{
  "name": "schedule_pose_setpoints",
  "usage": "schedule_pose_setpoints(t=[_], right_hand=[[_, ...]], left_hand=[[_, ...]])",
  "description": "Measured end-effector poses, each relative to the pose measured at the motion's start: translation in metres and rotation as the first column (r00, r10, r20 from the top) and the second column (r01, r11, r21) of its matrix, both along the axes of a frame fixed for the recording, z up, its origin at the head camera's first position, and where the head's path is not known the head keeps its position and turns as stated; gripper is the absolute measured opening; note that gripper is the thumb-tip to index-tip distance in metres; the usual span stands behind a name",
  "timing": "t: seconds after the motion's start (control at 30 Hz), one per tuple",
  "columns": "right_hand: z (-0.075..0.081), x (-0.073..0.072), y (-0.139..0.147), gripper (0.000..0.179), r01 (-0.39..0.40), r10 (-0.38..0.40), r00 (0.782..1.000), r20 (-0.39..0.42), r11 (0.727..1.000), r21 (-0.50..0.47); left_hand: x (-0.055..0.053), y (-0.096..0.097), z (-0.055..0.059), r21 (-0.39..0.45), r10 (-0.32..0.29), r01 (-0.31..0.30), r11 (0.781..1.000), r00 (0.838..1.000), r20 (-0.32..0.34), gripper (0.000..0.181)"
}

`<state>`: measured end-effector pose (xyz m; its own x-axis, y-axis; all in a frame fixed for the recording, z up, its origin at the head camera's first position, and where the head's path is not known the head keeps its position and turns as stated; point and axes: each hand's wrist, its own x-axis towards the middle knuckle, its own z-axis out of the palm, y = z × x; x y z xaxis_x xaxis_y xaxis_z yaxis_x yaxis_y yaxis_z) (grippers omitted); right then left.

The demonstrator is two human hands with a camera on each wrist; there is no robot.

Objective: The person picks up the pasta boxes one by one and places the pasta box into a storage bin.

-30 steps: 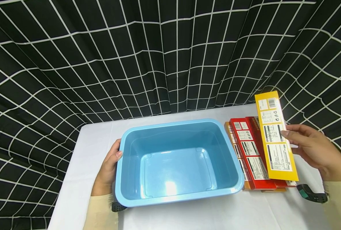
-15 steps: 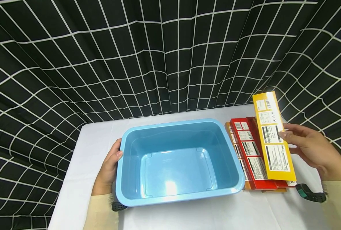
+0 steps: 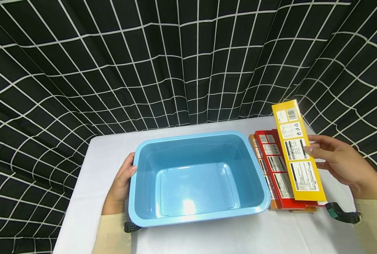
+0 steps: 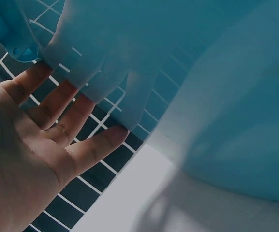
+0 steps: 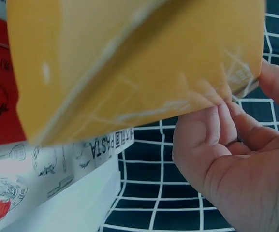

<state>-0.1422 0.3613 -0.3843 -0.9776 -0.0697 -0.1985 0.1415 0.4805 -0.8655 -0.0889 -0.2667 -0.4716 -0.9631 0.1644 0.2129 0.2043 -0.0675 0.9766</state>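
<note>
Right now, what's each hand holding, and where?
Right hand: yellow box, by its right long edge, about mid-length. Left hand: blue tub, by its left-end rim.

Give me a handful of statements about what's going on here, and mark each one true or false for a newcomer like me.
1. The right hand holds a long yellow cardboard box. True.
2. The left hand touches a rectangular light-blue plastic tub. True.
3. Long red cardboard boxes lie inside the tub. False: they lie beside it, to its right.
4. In the head view, the yellow box partly covers the red boxes. True.
5. The backdrop is plain white. False: it is black cloth with a white grid.
</note>
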Motion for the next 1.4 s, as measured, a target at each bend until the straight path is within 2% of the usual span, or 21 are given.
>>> schedule_pose_setpoints(t=[0.17, 0.33, 0.5, 0.77, 1.13, 1.4], right_hand=[[0.002, 0.001, -0.005, 0.062, -0.006, 0.006, 1.0, -0.006, 1.0, 0.021], [0.006, 0.003, -0.011, 0.064, -0.008, 0.009, 1.0, -0.016, 0.999, 0.044], [0.01, 0.003, -0.018, 0.06, -0.011, 0.012, 0.999, -0.033, 0.999, 0.03], [0.018, 0.003, -0.025, 0.041, -0.047, 0.046, 0.999, -0.024, 0.998, -0.033], [0.025, 0.004, -0.031, 0.041, -0.062, 0.06, 0.997, -0.043, 0.997, -0.051], [0.031, 0.006, -0.038, 0.046, -0.063, 0.061, 0.996, -0.067, 0.997, -0.036]], left_hand=[[0.001, 0.002, 0.002, 0.007, 0.02, -0.02, 1.0, 1.0, 0.006, 0.055], [0.002, 0.003, 0.003, 0.006, 0.032, -0.032, 0.999, 0.999, 0.01, 0.055], [0.001, 0.002, 0.002, 0.006, 0.017, -0.017, 1.0, 1.0, 0.009, 0.054], [0.001, 0.002, 0.002, 0.006, 0.004, -0.004, 1.0, 1.0, -0.002, 0.054], [0.0, 0.001, 0.001, 0.008, -0.016, 0.016, 1.0, 1.0, -0.015, 0.053], [0.001, 0.001, 0.002, -0.004, 0.0, 0.0, 1.0, 1.0, -0.018, 0.054]])
